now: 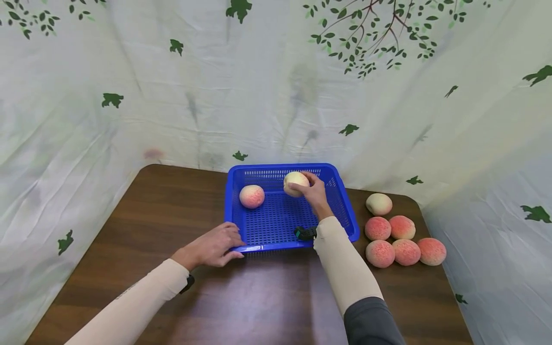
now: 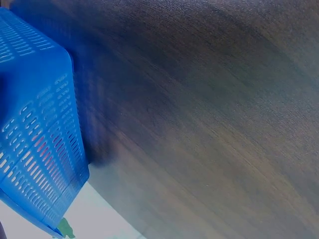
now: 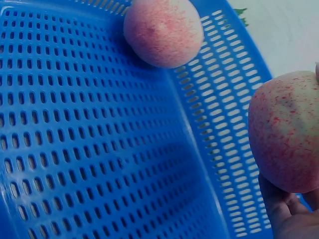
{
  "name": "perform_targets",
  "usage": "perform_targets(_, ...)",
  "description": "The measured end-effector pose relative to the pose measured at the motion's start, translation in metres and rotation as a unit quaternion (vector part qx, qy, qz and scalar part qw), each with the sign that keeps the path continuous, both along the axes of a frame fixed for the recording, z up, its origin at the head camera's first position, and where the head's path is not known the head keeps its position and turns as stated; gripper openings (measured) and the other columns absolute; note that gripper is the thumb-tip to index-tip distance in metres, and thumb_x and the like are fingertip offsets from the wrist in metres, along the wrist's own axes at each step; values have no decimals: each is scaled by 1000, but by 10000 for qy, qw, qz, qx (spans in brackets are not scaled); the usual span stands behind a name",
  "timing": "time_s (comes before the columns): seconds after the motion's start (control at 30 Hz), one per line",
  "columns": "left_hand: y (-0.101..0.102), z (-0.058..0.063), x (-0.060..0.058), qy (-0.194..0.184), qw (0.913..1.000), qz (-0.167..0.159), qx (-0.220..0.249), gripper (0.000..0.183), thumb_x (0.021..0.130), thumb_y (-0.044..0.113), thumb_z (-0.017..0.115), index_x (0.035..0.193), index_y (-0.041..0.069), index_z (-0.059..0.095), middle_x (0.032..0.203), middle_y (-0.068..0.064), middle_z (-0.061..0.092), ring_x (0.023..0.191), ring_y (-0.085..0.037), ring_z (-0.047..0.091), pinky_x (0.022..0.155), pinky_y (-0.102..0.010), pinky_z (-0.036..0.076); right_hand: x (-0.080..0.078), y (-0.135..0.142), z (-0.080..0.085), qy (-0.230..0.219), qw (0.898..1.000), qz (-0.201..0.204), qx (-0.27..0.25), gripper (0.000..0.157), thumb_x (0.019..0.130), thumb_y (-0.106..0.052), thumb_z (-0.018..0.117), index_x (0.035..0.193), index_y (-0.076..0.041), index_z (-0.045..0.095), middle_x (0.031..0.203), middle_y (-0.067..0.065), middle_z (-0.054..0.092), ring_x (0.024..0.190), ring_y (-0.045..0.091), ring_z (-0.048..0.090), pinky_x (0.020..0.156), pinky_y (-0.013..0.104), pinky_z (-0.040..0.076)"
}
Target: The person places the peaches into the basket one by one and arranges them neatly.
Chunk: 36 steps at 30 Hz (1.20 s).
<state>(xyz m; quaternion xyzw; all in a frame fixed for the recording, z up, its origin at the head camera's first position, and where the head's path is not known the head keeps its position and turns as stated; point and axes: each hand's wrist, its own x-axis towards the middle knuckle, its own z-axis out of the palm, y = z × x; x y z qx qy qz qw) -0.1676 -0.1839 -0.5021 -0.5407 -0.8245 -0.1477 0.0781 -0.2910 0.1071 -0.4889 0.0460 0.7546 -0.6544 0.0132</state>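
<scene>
Over the far side of a blue, rectangular, perforated plastic basket (image 1: 267, 225), the right hand (image 1: 316, 194) pinches a round cream-and-red peach (image 1: 292, 183), while the left hand (image 1: 217, 244), well apart from it, grips the near-left rim! Inside sits a round pink-and-cream peach (image 1: 252, 197), six more peaches (image 1: 407, 252) cluster to the right on the brown wood-grained table (image 1: 185, 201), and the cream left sleeve (image 1: 142, 296) carries dark marking (image 1: 126, 290) too small to read

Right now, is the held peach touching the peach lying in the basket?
Apart: the head view shows bare basket between the held peach and lying peach.
</scene>
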Motion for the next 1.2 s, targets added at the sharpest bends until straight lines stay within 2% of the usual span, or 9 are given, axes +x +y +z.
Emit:
perform_targets(0.2,0,2,2,21,9999,81,-92,26,90,28,64,96,4,72,86,-2,71,87,-16,64,91,-43,43,-4,-14,-11,-250,9997,42,64,66,74,-14,83,134,-7,54,130,13,56,119,29,51,97,44,45)
perform_targets(0.43,0,4,3,-33,9997,174,-146,21,88,25,66,96,6,73,85,-1,70,83,-15,60,91,-42,42,-10,-27,-24,-317,9994,-73,-89,68,72,-10,83,133,-4,55,128,18,56,116,31,53,97,44,44)
perform_targets(0.63,1,4,3,-1,9997,181,-168,19,87,24,68,95,8,73,85,2,70,83,-14,60,91,-41,42,-12,-37,-32,-383,9992,-146,20,69,69,-6,85,131,-3,56,128,17,56,116,30,54,98,43,43)
perform_targets(0.93,-2,3,4,-188,9992,285,-228,22,89,27,66,97,7,73,86,1,71,82,-14,60,92,-41,42,-14,-49,-38,-527,9974,61,490,73,67,-9,87,132,-2,54,131,16,56,117,30,53,99,43,44)
perform_targets(1.2,-1,3,4,-35,9997,186,-143,21,88,26,67,95,7,73,82,2,69,79,-13,59,91,-40,42,-16,-55,-44,-639,9959,215,608,71,66,-8,87,130,-1,57,129,17,57,117,32,55,98,43,45)
